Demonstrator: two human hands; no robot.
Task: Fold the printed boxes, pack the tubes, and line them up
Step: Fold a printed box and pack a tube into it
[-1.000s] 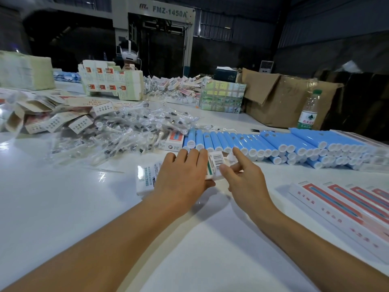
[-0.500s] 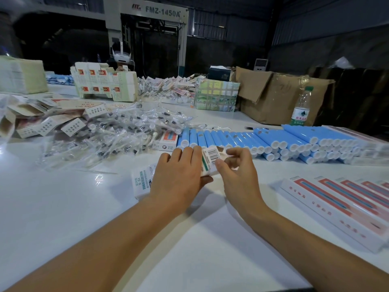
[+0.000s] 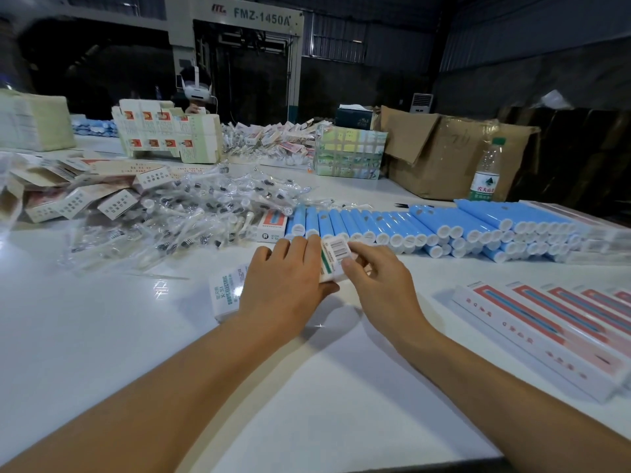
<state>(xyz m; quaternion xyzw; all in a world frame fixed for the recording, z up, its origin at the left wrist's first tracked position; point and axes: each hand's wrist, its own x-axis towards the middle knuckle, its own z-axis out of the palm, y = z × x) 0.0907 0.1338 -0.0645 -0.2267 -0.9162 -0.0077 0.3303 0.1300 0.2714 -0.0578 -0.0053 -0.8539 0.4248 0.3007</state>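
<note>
A white printed box [image 3: 228, 291] with green lettering lies on the white table [image 3: 102, 336] under my left hand [image 3: 286, 285], whose straight fingers press flat on it. My right hand [image 3: 379, 281] pinches the box's barcode end flap [image 3: 336, 256] between thumb and fingers, lifting it. Behind my hands runs a long row of blue tubes [image 3: 426, 227] with white caps, stacked higher toward the right. Finished red-and-white boxes [image 3: 546, 322] lie lined up side by side at the right.
A heap of clear-wrapped brush heads [image 3: 177, 213] and loose folded boxes [image 3: 78, 199] lies at the left. A water bottle [image 3: 485, 172], cardboard cartons [image 3: 444, 151] and stacks of flat box blanks [image 3: 167, 134] stand at the back. Another person [image 3: 194, 90] sits across the table.
My right hand went from open fingers beside the box to pinching its barcode flap and raising it. My left hand stayed pressed on the box.
</note>
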